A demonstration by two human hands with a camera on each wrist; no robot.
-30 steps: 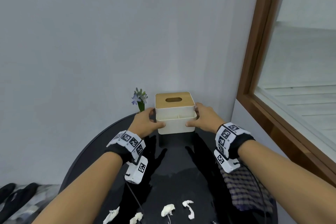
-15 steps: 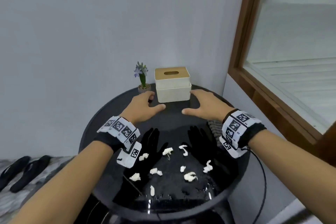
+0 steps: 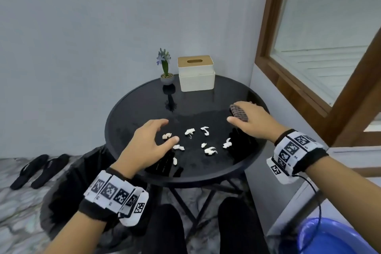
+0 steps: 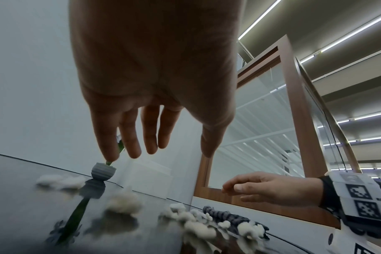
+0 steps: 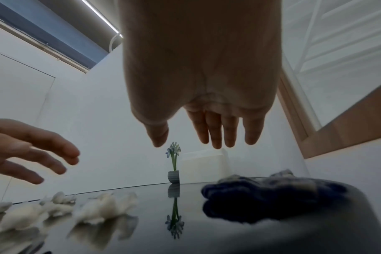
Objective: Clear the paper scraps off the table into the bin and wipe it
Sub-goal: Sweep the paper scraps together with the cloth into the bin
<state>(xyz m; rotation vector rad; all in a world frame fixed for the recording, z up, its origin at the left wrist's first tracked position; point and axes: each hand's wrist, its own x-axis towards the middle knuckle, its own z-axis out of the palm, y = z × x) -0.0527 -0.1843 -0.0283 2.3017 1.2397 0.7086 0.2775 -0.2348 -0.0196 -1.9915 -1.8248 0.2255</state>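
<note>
Several white paper scraps (image 3: 210, 150) (image 4: 124, 202) (image 5: 104, 209) lie scattered on the middle of the round black table (image 3: 132, 109). My left hand (image 3: 152, 140) (image 4: 154, 149) hovers open just above the left scraps, fingers spread, holding nothing. My right hand (image 3: 245, 117) (image 5: 205, 142) hangs open above a crumpled dark checked cloth (image 3: 239, 112) (image 5: 272, 194) near the table's right edge, not touching it in the right wrist view. A blue bin (image 3: 334, 237) stands on the floor at the lower right, partly cut off.
A white tissue box (image 3: 195, 77) with a wooden lid and a small potted purple flower (image 3: 166, 74) stand at the table's far edge by the wall. A wood-framed window (image 3: 268, 64) is to the right. Black slippers (image 3: 37, 169) lie on the floor left.
Both hands let go of the tissue box at the far edge and drew back toward me; the left now hovers over the scraps, the right over the cloth. The head view tilted down.
</note>
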